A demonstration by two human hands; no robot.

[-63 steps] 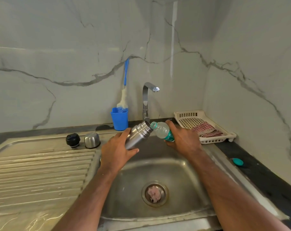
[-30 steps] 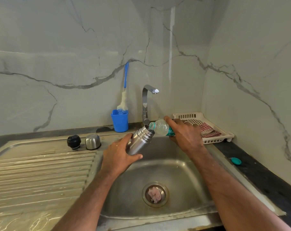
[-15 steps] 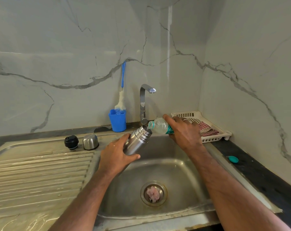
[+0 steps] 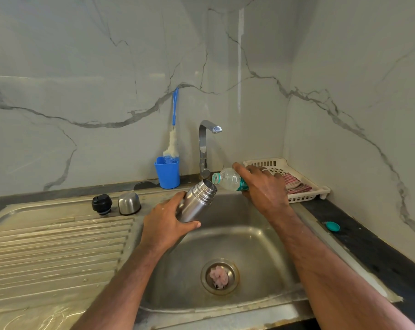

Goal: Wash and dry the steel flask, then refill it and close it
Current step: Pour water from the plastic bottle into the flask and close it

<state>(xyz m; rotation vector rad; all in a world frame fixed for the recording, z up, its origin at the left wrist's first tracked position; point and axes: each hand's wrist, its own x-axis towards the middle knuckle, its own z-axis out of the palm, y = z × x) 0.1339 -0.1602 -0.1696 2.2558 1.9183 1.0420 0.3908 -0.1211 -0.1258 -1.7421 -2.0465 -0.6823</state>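
My left hand [image 4: 165,222] grips the steel flask [image 4: 197,200] around its body, tilted with its open mouth up and to the right, above the sink basin [image 4: 256,236]. My right hand [image 4: 264,186] holds a clear plastic bottle [image 4: 228,179] with a green label, tipped on its side, its open neck at the flask's mouth. The flask's black stopper [image 4: 101,204] and steel cup lid [image 4: 129,203] stand on the draining board at the back left.
The tap [image 4: 205,144] rises behind the flask. A blue cup [image 4: 167,172] with a bottle brush stands left of it. A white basket [image 4: 304,186] with a checked cloth sits at the back right. A teal bottle cap [image 4: 332,226] lies on the dark counter.
Both hands stay over the sink with bottle neck at the flask mouth. The bottle has tipped a little more toward level; the flask has barely moved.
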